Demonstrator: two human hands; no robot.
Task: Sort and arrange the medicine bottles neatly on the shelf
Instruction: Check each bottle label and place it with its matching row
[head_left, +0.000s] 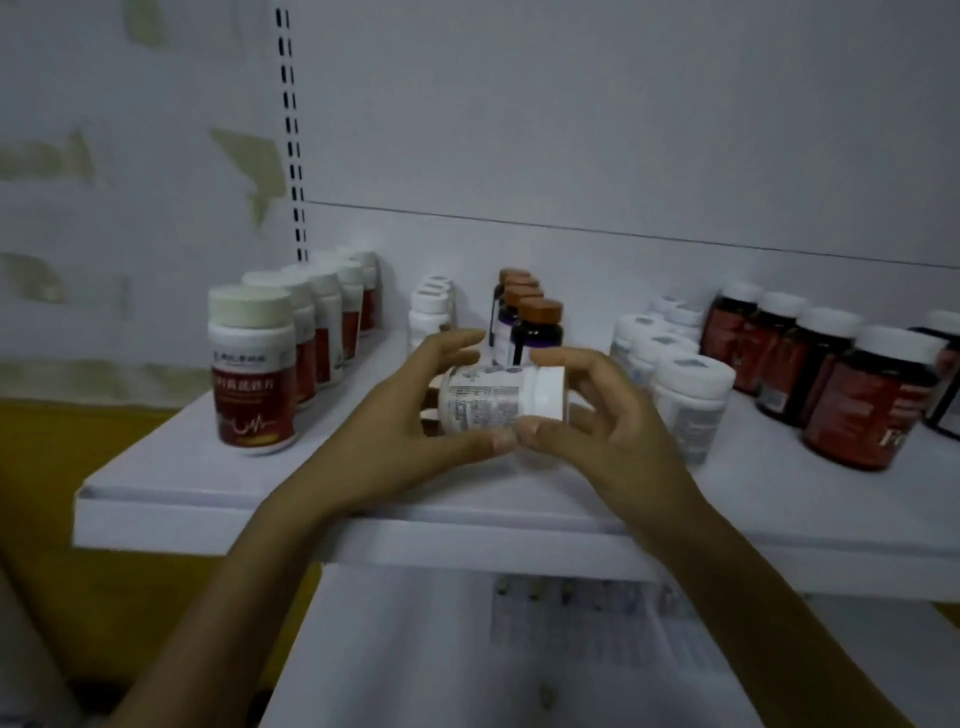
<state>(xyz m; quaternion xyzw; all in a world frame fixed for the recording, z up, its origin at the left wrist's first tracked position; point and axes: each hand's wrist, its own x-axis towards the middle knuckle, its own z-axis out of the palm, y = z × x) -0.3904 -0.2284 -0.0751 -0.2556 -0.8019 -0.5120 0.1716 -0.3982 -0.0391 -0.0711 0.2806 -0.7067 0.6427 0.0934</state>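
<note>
Mostly the sorting looks done: on the shelf (208, 493) the red-labelled bottles (254, 374), small white bottles (428, 306), brown-capped bottles (537, 327), white-lidded bottles (685, 395) and dark red bottles (872, 395) stand in separate front-to-back rows. What seems left is the white bottle (498, 400), held on its side just above the shelf front, the left hand (415, 410) gripping its base end and the right hand (597, 415) its cap end. Its fine print is unreadable; the front red label shows blurred Chinese characters over a pulse line, and the nearest dark bottle a large "F".
</note>
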